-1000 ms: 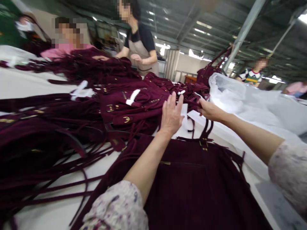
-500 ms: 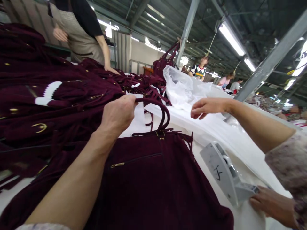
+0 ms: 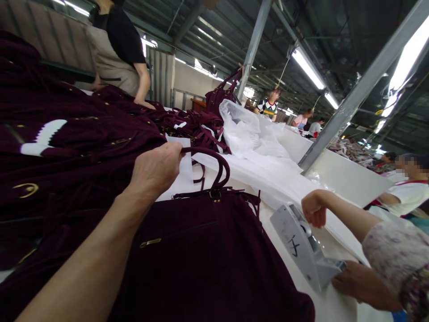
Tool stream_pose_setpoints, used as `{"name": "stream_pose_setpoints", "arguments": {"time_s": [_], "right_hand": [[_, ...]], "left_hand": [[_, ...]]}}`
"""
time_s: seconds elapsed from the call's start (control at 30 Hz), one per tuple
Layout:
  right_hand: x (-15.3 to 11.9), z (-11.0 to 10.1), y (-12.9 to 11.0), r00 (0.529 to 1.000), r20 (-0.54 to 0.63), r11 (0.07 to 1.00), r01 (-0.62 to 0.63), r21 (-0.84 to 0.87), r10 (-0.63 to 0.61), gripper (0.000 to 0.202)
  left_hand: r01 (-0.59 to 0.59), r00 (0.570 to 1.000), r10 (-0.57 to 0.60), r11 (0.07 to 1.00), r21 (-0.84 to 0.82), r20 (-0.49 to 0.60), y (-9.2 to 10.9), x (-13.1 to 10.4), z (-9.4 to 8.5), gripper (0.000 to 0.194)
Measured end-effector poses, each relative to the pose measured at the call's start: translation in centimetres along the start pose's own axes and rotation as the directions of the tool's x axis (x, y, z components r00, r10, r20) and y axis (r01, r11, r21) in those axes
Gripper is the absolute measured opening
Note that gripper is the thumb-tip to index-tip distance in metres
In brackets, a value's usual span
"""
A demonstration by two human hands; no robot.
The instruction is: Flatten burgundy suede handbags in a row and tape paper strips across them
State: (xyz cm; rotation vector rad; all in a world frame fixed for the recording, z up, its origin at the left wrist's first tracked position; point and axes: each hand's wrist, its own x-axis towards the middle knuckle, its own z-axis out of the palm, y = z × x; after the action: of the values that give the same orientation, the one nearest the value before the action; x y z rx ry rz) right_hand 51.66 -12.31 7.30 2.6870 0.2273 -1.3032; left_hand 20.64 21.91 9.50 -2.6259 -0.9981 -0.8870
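Observation:
A dark maroon fringed handbag (image 3: 187, 264) lies in front of me, its zip pull facing up. My left hand (image 3: 157, 167) is closed around its rolled handles (image 3: 219, 170). White paper (image 3: 179, 167) lies behind that hand. My right hand (image 3: 314, 209), in a pale patterned sleeve, is bent down at the wrist just above a grey tape dispenser (image 3: 296, 246). Its fingers are curled together, and whatever may be between them is hidden. Another person's hand (image 3: 363, 284) rests at the dispenser's lower end.
Maroon bags (image 3: 73, 116) are heaped on the left. Clear plastic bags (image 3: 246, 129) lie on the white table (image 3: 244, 176) farther back. A co-worker in an apron (image 3: 115, 56) leans over the heap. A slanting metal post (image 3: 355, 91) rises on the right.
My right hand has come down and right from over the plastic to the tape dispenser, its fingers curling. My left hand keeps its hold on the handles. The view has shifted right.

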Motion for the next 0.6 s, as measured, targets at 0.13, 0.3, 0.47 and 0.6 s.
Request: {"name": "stream_pose_setpoints", "arguments": {"time_s": [0.13,0.3,0.47,0.6], "right_hand": [[1.2,1.4,3.0,0.992,-0.038,0.984,0.121,0.131,-0.117,0.033],[2.4,-3.1,4.2,0.905,-0.337,0.928,0.33,0.174,-0.259,0.046],[3.3,-5.4,2.9,0.728,-0.522,0.846,0.533,0.022,-0.445,0.043],[5.2,-3.6,0.5,0.593,-0.585,0.797,0.582,-0.164,-0.553,0.031]], "left_hand": [[-0.005,1.0,0.006,0.999,0.033,-0.008,0.1,0.0,0.0,0.02],[-0.062,0.998,0.061,0.995,0.073,0.014,0.0,0.2,0.2,0.024],[-0.077,0.997,0.074,0.994,0.081,0.031,-0.2,0.3,0.4,0.025],[-0.082,0.997,0.082,0.994,0.065,0.012,-0.1,0.1,0.3,0.022]]}}
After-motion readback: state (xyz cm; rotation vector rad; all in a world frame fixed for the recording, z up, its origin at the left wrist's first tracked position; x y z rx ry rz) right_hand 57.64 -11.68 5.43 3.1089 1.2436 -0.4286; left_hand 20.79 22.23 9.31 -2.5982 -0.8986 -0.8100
